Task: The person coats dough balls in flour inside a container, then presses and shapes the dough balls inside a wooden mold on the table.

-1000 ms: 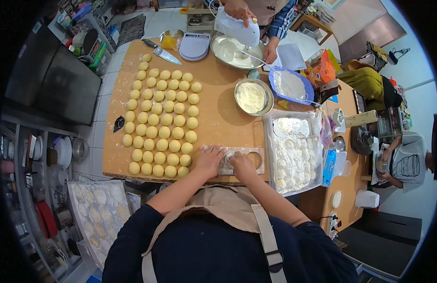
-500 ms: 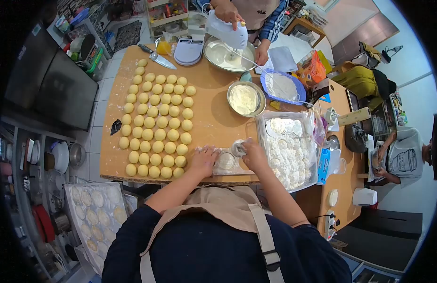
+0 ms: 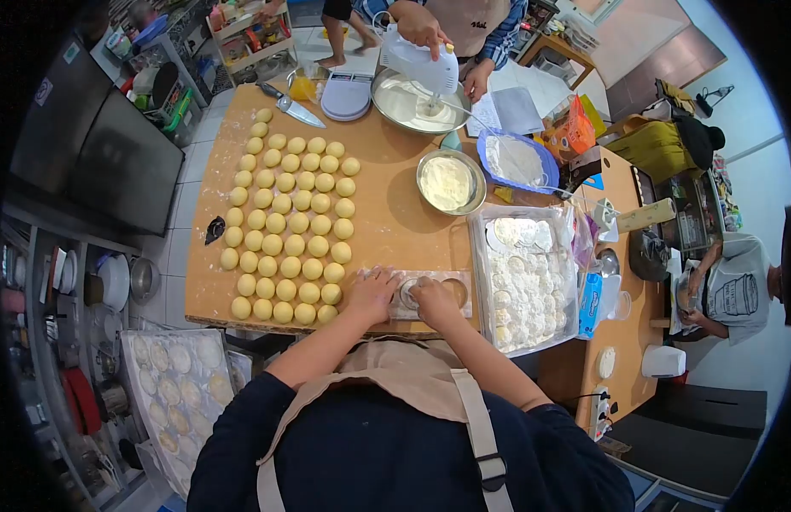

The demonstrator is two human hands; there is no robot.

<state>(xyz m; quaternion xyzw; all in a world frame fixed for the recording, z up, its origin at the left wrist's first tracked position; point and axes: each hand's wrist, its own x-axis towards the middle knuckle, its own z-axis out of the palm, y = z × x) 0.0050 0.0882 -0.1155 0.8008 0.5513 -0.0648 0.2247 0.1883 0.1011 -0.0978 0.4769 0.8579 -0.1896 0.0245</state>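
Note:
A pale board with two round hollows (image 3: 434,312) lies along the front table edge. My left hand (image 3: 375,294) rests flat on its left end with the fingers stretched out. My right hand (image 3: 433,302) is closed, fingers pointing down over the left hollow. Beneath its fingertips is a pale, floured round of dough (image 3: 407,294), partly hidden by the hand. The right hollow shows bare. Left of my hands, rows of yellow dough balls (image 3: 293,224) cover the table. To the right stands a clear tray (image 3: 474,247) of floured rounds.
A metal bowl (image 3: 479,181) of pale powder stands ahead, and a blue basin (image 3: 552,166) of flour beyond it. Across the table, a person runs a hand mixer (image 3: 425,61) in a large bowl (image 3: 380,107). A knife (image 3: 295,107) lies by a scale (image 3: 346,92).
My right hand has moved left and down with the pale round, from above the right hollow to the left one. My left hand stays on the board. A person's legs now show at the back.

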